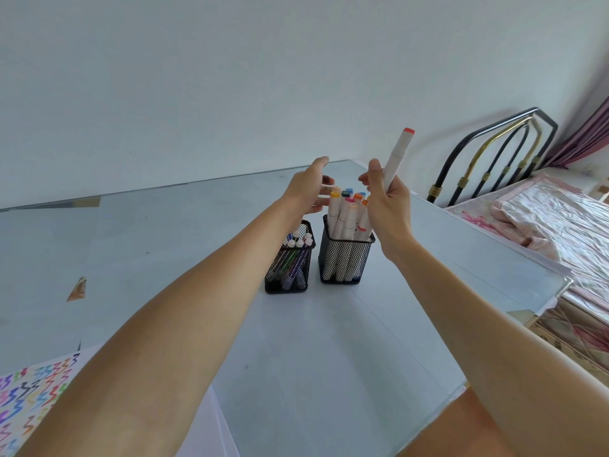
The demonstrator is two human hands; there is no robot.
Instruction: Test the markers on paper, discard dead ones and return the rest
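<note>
Two black wire-mesh cups [346,255] stand side by side mid-bench [329,341], well clear of its right edge, beyond which lies a bed [543,225]. Right hand [387,206] grips a white, red-capped marker [397,158] upright above the right cup; left hand [308,186] hovers alongside, fingers [321,161] spread wide. Scribbled test paper [29,394] lies at near left.

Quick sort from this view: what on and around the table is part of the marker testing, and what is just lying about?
Job:
red-capped marker, held in the right hand
left hand, open over the cups
right mesh cup of thick markers
left mesh cup of thin pens
test paper with squiggles

Lying about:
bed frame
pink bedding
curtain
</note>
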